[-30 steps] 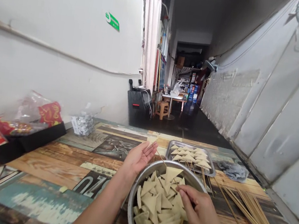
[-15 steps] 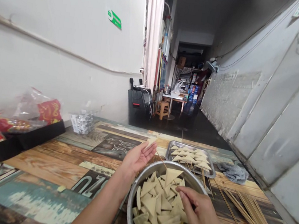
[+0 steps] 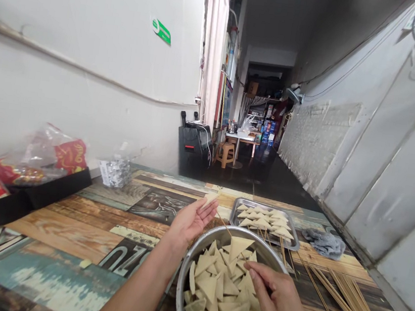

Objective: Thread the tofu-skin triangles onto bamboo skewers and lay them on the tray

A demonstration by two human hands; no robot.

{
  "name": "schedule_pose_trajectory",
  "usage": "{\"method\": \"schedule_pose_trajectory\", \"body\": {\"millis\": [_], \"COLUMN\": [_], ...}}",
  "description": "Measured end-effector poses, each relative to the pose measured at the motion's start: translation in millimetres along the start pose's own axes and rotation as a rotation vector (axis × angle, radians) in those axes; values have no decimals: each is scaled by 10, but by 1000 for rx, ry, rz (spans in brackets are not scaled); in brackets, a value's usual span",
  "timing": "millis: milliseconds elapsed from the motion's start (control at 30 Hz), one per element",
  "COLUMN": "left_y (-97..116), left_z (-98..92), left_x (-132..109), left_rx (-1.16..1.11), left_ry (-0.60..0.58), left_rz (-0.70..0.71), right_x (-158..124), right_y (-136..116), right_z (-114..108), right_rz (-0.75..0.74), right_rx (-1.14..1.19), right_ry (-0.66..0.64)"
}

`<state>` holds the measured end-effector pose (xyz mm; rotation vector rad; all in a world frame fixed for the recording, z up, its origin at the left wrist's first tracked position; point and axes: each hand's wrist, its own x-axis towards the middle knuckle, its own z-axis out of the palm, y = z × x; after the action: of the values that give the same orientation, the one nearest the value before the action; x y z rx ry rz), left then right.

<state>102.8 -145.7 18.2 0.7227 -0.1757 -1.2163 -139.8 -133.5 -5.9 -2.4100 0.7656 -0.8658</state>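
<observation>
My left hand (image 3: pixel 196 219) is turned palm up beyond the bowl, its fingers partly stretched, with a pale tofu-skin triangle (image 3: pixel 209 199) held at the fingertips. Low over the bowl, my right hand (image 3: pixel 275 294) pinches a thin bamboo skewer (image 3: pixel 224 222) that slants up toward the left hand. One tofu-skin triangle (image 3: pixel 240 248) is threaded on this skewer. Beneath is a round metal bowl (image 3: pixel 183 287) heaped with many more such triangles (image 3: pixel 209 288). The skewer's far tip lies close to the left fingers; whether it touches their piece I cannot tell.
Behind the bowl, a metal tray (image 3: pixel 236 211) holds rows of skewered triangles. Loose bamboo skewers (image 3: pixel 351 307) lie at right, near a grey cloth (image 3: pixel 324 242). A black holder (image 3: pixel 57 189) with packets and a clear bag of wrapped items (image 3: pixel 115 171) stand along the left wall.
Both hands keep nearly the same pose, with the skewer and triangles in place. The view has shifted very slightly.
</observation>
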Motion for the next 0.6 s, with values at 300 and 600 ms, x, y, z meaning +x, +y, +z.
{"method": "schedule_pose_trajectory", "body": {"millis": [300,600], "left_y": [3,4], "left_z": [36,26], "left_x": [-31,-11], "left_rx": [27,40], "left_ry": [9,4], "left_rz": [8,11], "right_x": [6,18], "right_y": [-7,-10], "right_z": [-3,0], "right_rz": [8,0], "right_rx": [10,3], "right_ry": [-15,8]}}
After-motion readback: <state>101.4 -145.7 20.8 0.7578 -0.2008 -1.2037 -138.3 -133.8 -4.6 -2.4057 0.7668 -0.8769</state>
